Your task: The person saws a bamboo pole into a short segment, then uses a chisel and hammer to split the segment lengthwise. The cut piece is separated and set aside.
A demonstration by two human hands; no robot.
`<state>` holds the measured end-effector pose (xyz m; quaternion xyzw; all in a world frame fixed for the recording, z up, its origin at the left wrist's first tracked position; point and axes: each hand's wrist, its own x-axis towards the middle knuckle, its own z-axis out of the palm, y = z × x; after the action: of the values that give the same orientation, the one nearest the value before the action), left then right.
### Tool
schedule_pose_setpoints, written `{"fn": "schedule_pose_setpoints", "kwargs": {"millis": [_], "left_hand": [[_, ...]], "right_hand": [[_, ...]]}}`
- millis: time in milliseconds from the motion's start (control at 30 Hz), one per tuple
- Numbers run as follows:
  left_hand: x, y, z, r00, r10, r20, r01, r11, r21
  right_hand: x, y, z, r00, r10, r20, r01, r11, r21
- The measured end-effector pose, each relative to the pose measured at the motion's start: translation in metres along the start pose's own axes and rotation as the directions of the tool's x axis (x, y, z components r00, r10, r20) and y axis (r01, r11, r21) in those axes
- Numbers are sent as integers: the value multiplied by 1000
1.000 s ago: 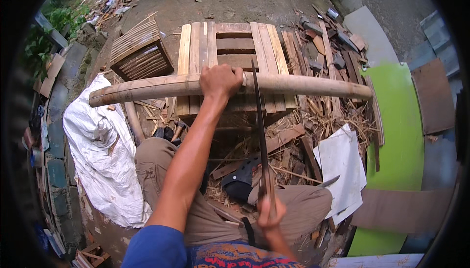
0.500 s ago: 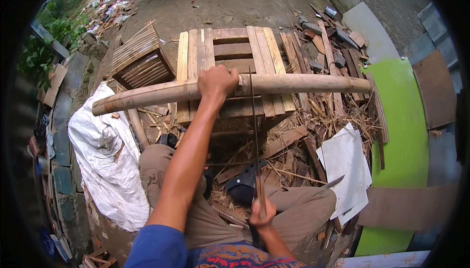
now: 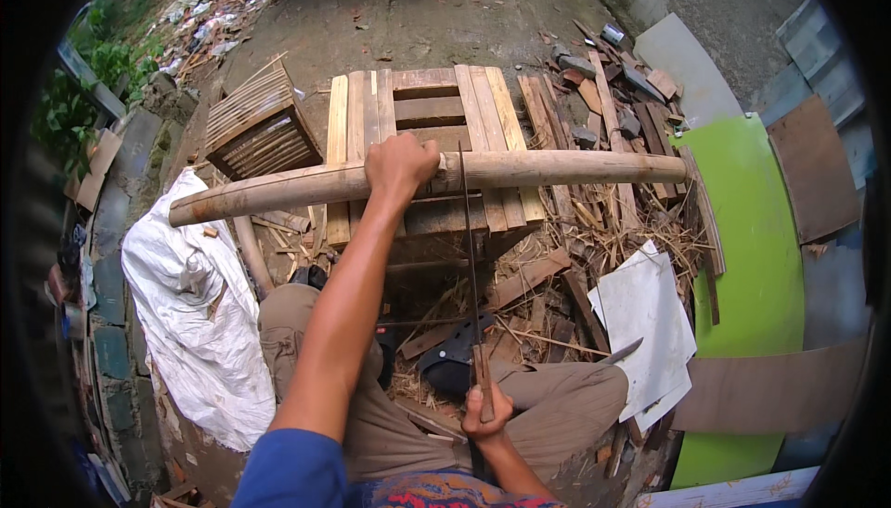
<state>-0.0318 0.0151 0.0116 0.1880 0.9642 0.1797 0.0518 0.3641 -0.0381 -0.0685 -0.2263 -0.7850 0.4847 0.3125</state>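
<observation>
Head view, looking down on a seated person in tan trousers. A long bamboo pole, round in section, pale tan and smooth with faint darker nodes, lies crosswise over a bench built of rough unpainted wooden slats with gaps between them. The left hand grips the pole from above, its grip closed fully around the pole near mid-length, arm stretched forward. The right hand sits close to the body, its grip closed around the wooden handle of a saw. The saw blade is thin, dark and straight, running from the right hand forward to the pole, which it meets just to the right of the left hand; the two hands are well apart along the blade. A white woven sack, crumpled and soft, lies on the ground to the left. A slatted wooden crate stands tilted left of the bench. Right of the bench, splintered wood offcuts and dry fibrous shavings cover the ground, with a flat white sheet and a curved bright green panel beyond them.
</observation>
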Motion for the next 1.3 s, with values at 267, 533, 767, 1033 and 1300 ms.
{"fn": "schedule_pose_setpoints", "kwargs": {"millis": [267, 533, 767, 1033, 1300], "left_hand": [[-3, 4, 0, 1000, 1, 0, -1, 1000, 10], [-7, -5, 4, 994, 38, -105, -32, 998, 57], [-5, -9, 17, 979, 60, -196, -48, 997, 68], [-30, -14, 26, 939, 141, -314, -134, 990, 46], [-15, -19, 27, 940, 150, -306, -125, 987, 100]], "right_hand": [[163, -8, 57, 995, 30, -99, -17, 991, 134], [21, -18, -6, 998, -47, 33, 47, 999, 17], [149, -24, 44, 999, -21, -34, 24, 996, 82], [107, -4, 23, 993, -104, -51, 108, 992, 69], [68, -15, 7, 998, -54, 39, 51, 996, 73]]}}
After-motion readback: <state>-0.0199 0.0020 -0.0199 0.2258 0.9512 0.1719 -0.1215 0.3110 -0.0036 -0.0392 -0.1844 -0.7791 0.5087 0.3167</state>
